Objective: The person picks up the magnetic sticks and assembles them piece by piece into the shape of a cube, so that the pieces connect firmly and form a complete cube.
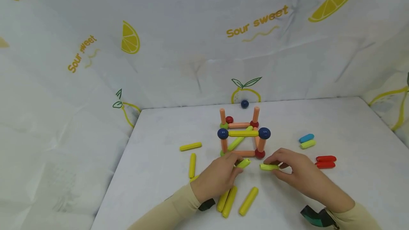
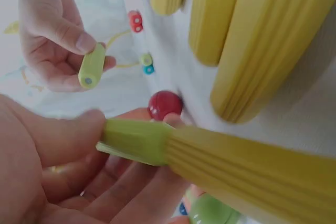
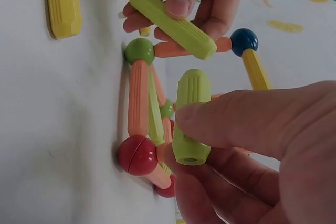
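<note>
My left hand (image 1: pixel 217 176) pinches a lime-green magnetic stick (image 3: pixel 163 19) between thumb and fingers. In the left wrist view a yellow stick (image 2: pixel 241 171) overlaps that stick's end. With thumb and fingertips, my right hand (image 1: pixel 298 169) grips a shorter lime-green stick (image 3: pixel 193 87). Both hands are just in front of a box-like frame of orange sticks (image 1: pixel 244 153) joined by balls. A yellow stick (image 1: pixel 243 133) spans two blue balls (image 1: pixel 264 133) along its upper front. At its base are red balls (image 1: pixel 260 153) and a green ball (image 3: pixel 139 52), with a long lime-green stick (image 1: pixel 238 143) lying diagonally inside.
Several yellow sticks (image 1: pixel 248 201) lie near and left of my left hand. To the right are two red sticks (image 1: pixel 326 159), a blue stick (image 1: pixel 306 138) and a lime-green stick (image 1: pixel 308 144). A loose blue ball (image 1: pixel 244 104) sits at the table's back edge, before a lemon-printed cloth (image 1: pixel 179 66).
</note>
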Tool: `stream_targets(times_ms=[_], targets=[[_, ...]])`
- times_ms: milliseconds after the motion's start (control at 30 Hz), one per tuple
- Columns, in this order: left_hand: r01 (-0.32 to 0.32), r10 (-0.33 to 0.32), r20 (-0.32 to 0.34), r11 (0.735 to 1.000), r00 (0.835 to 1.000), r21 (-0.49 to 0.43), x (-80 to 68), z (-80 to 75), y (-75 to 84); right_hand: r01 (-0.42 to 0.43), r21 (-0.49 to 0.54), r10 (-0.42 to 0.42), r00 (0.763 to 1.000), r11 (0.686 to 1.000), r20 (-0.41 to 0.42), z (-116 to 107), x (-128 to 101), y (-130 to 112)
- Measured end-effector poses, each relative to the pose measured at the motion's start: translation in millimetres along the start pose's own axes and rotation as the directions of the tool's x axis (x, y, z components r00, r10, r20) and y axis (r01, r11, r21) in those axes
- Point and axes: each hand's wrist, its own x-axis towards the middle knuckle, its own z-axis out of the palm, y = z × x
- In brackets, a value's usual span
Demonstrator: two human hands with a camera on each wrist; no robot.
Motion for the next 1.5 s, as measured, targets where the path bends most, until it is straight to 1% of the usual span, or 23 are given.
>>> stream_targets(times_ms=[133,300,333,400,500,567,667,733,800,933,1000,1100,1167,1300,1400,1500], targets=[[0.008,-0.007,0.013,0.998,1.0,-0.062,1.2,4.2,-3.2,-0.003,-0.01,0.003,1.0,1.0,0.007,0.4,0.8,-1.4],[0.048,-0.044,0.027,0.986,0.999,-0.16,1.9,8.0,-4.9,0.018,-0.005,-0.018,1.0,1.0,0.011,0.9,1.9,-3.0],[0.044,-0.041,0.023,0.985,0.999,-0.168,1.7,8.2,-5.0,0.019,-0.006,-0.019,1.0,1.0,0.012,1.0,2.2,-3.3],[0.016,-0.014,0.011,0.987,1.0,-0.159,1.1,8.6,-5.3,0.02,-0.009,-0.02,1.0,1.0,0.012,1.1,2.6,-3.8],[-0.037,0.036,-0.017,0.995,0.999,-0.09,-0.2,7.9,-4.4,0.028,-0.023,-0.028,1.0,0.999,0.008,-0.1,3.3,-5.0],[-0.065,0.064,-0.038,0.998,0.997,-0.016,-1.4,6.8,-3.4,0.034,-0.026,-0.034,0.999,0.999,0.005,-0.6,3.9,-6.4],[-0.067,0.073,-0.07,0.993,0.995,0.093,-3.6,4.1,-1.0,0.046,-0.024,-0.046,0.999,0.999,0.002,-1.3,5.0,-8.8],[-0.066,0.08,-0.091,0.987,0.993,0.148,-4.6,3.1,0.1,0.048,-0.02,-0.048,0.999,0.999,0.003,-1.0,5.9,-10.6],[-0.061,0.08,-0.102,0.983,0.992,0.173,-5.1,2.0,1.6,0.049,-0.018,-0.049,0.999,0.999,0.002,-1.1,6.8,-12.1],[-0.06,0.081,-0.113,0.981,0.99,0.185,-5.3,1.1,4.7,0.053,-0.016,-0.053,0.999,0.998,0.001,-0.2,9.5,-14.9],[-0.057,0.083,-0.117,0.976,0.99,0.211,-4.5,0.5,6.3,0.056,-0.006,-0.056,0.998,0.998,-0.008,0.3,11.3,-16.2],[-0.04,0.077,-0.124,0.961,0.989,0.273,-1.7,-0.6,7.9,0.058,0.023,-0.057,0.997,0.998,-0.05,1.0,13.7,-17.9],[-0.027,0.072,-0.131,0.948,0.989,0.317,2.1,-1.9,8.8,0.057,0.046,-0.053,0.994,0.997,-0.098,1.1,14.6,-19.1],[-0.003,0.064,-0.15,0.927,0.987,0.375,11.3,-4.0,10.1,0.057,0.082,-0.041,0.982,0.995,-0.186,1.0,15.5,-21.5],[0.02,0.059,-0.179,0.911,0.982,0.412,16.7,-4.5,11.0,0.047,0.12,-0.021,0.977,0.992,-0.212,1.7,16.4,-23.3],[0.052,0.043,-0.203,0.897,0.978,0.439,20.0,-3.5,12.6,0.019,0.157,0.02,0.97,0.987,-0.244,3.7,17.0,-24.4]])
